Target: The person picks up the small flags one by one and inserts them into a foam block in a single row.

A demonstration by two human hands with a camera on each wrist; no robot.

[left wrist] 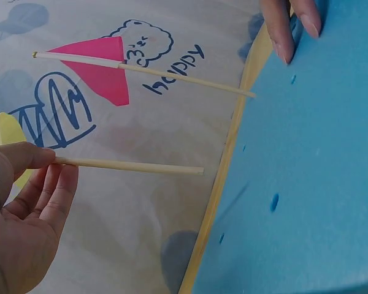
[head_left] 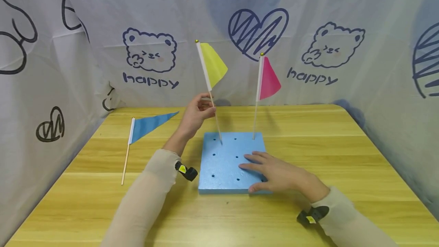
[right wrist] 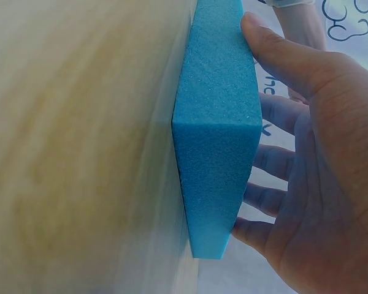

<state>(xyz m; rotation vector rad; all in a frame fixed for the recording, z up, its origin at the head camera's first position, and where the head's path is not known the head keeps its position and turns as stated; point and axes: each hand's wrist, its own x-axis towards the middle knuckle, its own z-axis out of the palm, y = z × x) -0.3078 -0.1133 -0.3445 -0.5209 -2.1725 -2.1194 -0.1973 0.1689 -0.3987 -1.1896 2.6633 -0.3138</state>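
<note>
My left hand (head_left: pixel 196 115) pinches the wooden stick of a yellow flag (head_left: pixel 213 65) between thumb and fingers. In the left wrist view the bare lower end of that stick (left wrist: pixel 147 166) hangs free above a light blue foam board (head_left: pixel 224 167) with several small holes. My right hand (head_left: pixel 279 170) rests on the board's right side with fingers spread; the right wrist view shows its thumb (right wrist: pixel 276 49) at the board's edge. A pink flag (head_left: pixel 269 79) stands upright in the board's far right corner.
A blue pennant flag (head_left: pixel 151 127) on a stick lies on the wooden table (head_left: pixel 89 186), left of the board. Behind the table hangs a white cloth (head_left: pixel 202 22) printed with bears and hearts, and it also lines both sides.
</note>
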